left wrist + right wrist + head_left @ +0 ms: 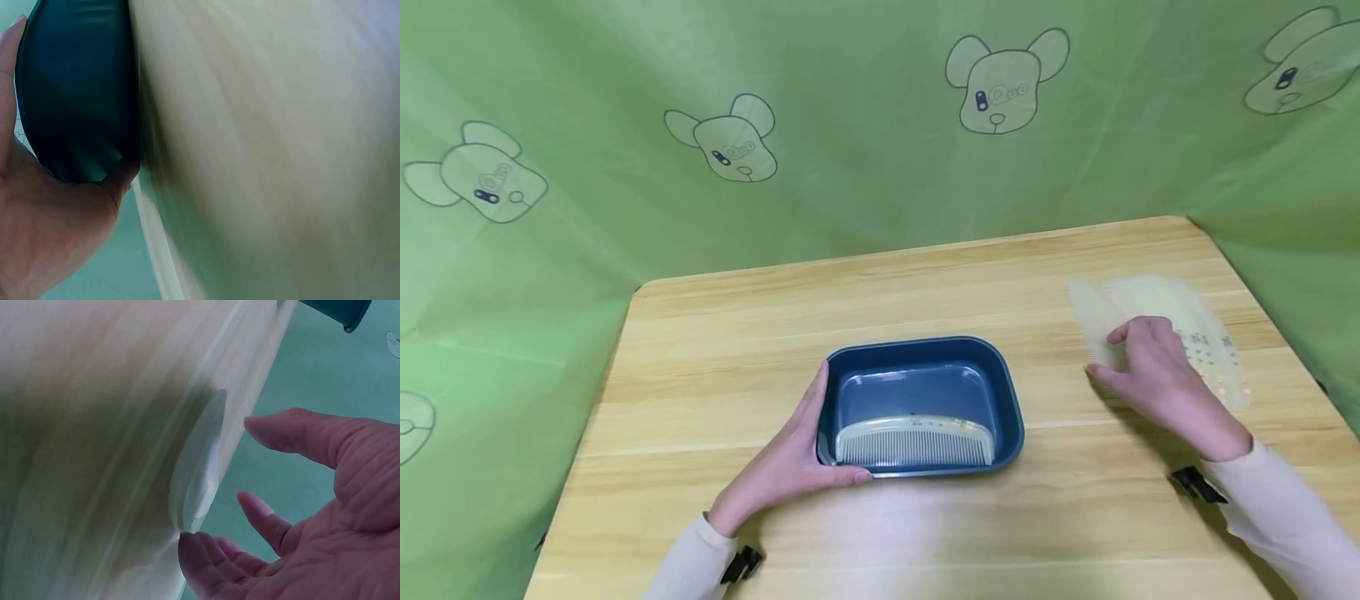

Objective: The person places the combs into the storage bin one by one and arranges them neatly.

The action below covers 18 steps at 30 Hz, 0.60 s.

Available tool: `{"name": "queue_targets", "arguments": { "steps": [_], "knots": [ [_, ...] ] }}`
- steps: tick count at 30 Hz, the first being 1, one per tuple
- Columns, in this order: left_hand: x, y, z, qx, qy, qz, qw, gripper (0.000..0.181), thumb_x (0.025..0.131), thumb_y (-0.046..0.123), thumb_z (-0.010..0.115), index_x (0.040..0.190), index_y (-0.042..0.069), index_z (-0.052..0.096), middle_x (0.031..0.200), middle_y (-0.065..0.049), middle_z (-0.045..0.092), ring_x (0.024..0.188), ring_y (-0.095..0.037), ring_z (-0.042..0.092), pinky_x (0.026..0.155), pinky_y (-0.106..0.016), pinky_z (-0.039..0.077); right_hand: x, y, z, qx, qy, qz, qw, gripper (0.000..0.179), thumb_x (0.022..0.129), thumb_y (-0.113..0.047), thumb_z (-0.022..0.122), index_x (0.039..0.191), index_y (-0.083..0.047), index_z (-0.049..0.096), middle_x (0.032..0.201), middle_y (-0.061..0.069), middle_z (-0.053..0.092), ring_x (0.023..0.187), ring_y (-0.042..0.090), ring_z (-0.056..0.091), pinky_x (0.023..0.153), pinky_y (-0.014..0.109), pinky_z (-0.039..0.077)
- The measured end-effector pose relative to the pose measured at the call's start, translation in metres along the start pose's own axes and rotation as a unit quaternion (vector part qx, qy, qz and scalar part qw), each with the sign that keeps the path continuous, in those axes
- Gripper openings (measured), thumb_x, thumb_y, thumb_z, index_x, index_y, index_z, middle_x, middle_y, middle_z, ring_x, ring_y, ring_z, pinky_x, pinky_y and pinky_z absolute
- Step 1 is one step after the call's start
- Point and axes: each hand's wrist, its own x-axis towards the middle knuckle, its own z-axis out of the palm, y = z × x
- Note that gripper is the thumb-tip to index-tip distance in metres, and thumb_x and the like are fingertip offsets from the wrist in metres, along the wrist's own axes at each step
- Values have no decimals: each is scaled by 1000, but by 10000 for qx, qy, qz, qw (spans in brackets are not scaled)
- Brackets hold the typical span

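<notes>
A dark blue rectangular tray (917,346) stands mid-table, with one pale comb (916,429) lying along its near side, teeth toward me. My left hand (790,458) grips the tray's near left corner, thumb along the near rim and fingers against the left wall. On the right, several pale combs (1172,300) lie fanned out side by side, small printed marks on their near ends. Over them hovers my right hand (1157,367), thumb and fingers apart. In the right wrist view its lower fingertips (194,550) are right at the end of a comb (200,465).
The light wooden table (715,350) has rounded far corners. Green cloth (865,192) with bear-head outlines hangs behind it and at both sides. Dark straps (1198,485) show at both wrists, below pale sleeves.
</notes>
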Motion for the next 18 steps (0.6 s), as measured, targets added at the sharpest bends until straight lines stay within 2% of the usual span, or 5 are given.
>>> {"name": "queue_targets", "arguments": {
  "steps": [3, 7, 12, 15, 18],
  "knots": [
    [-1, 1, 0, -44, -18, -38, 10000, 148, 78, 55, 98, 174, 35, -13, 183, -4, -5, 165, -27, 8, 127, -57, 22, 1, 3, 1, -33, -113, 39, 9999, 59, 97, -12, 80, 129, 25, 46, 141, 55, 27, 120, 66, 33, 97, 79, 34],
    [-1, 3, -1, -17, 8, -48, 10000, 148, 78, 55, 98, 175, 32, -12, 182, -8, -4, 165, -31, 8, 127, -60, 22, 4, 5, 2, -63, -165, 37, 9998, 68, 96, -10, 80, 137, 27, 41, 141, 56, 26, 118, 66, 35, 96, 80, 37],
    [-1, 2, 0, -23, 13, -48, 10000, 149, 78, 55, 98, 175, 33, -13, 183, -6, -5, 165, -29, 8, 127, -59, 21, 10, 5, -3, -137, -436, 105, 9989, 91, 98, -15, 81, 153, 30, 24, 141, 58, 28, 117, 64, 42, 97, 81, 41],
    [0, 1, 1, -26, -15, -28, 10000, 149, 78, 55, 98, 174, 34, -14, 183, -6, -5, 165, -29, 8, 127, -58, 22, 12, 5, -8, -93, -711, 227, 9972, 99, 100, -17, 79, 156, 29, 12, 144, 59, 30, 125, 67, 42, 102, 81, 39],
    [0, 2, 0, -16, -18, -42, 10000, 150, 77, 56, 98, 174, 35, -14, 182, -6, -5, 165, -29, 8, 127, -59, 22, 14, 6, -12, -7, -891, 231, 9958, 97, 103, -17, 74, 160, 24, 7, 128, 52, 47, 112, 59, 55, 89, 71, 51]
  ]
}}
